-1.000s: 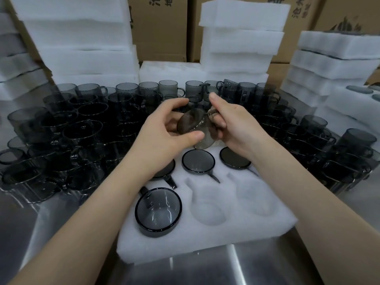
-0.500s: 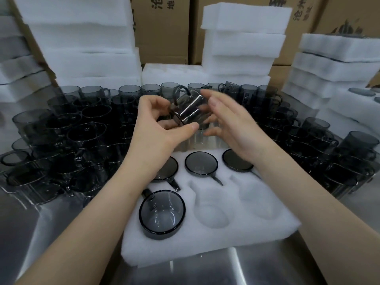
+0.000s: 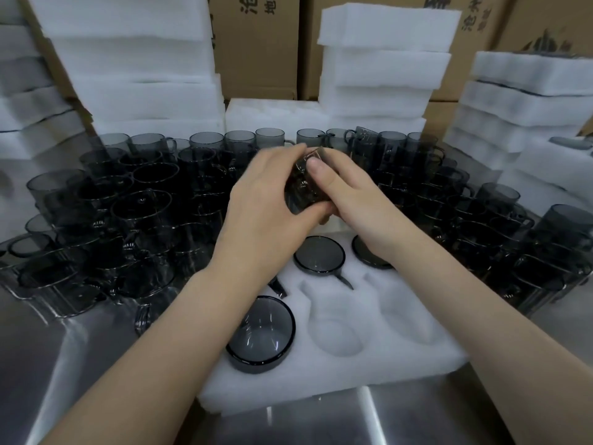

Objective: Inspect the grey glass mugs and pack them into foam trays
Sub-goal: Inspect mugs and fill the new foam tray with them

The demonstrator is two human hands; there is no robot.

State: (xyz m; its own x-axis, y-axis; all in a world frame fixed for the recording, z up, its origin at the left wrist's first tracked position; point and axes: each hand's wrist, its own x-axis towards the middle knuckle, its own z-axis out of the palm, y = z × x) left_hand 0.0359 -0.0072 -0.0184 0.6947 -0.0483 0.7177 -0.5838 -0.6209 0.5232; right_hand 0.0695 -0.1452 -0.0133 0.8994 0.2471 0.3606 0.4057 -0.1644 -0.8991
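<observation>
Both bare forearms angled in from the lower corners, converging mid-frame; left hand (image 3: 266, 207) knuckles-up, fingers and thumb curled round a grey mug (image 3: 300, 191); right hand (image 3: 353, 200) gripped the opposite side, thumb laid flat on top; wrists level, close together.

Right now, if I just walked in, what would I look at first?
First, the two hands in the middle: the left hand and the right hand hold one grey glass mug between them. Around them, a big crowd of dark mugs covers the steel table on both sides. Just below the hands lies a white foam tray with some packed mugs and two empty pockets.
</observation>
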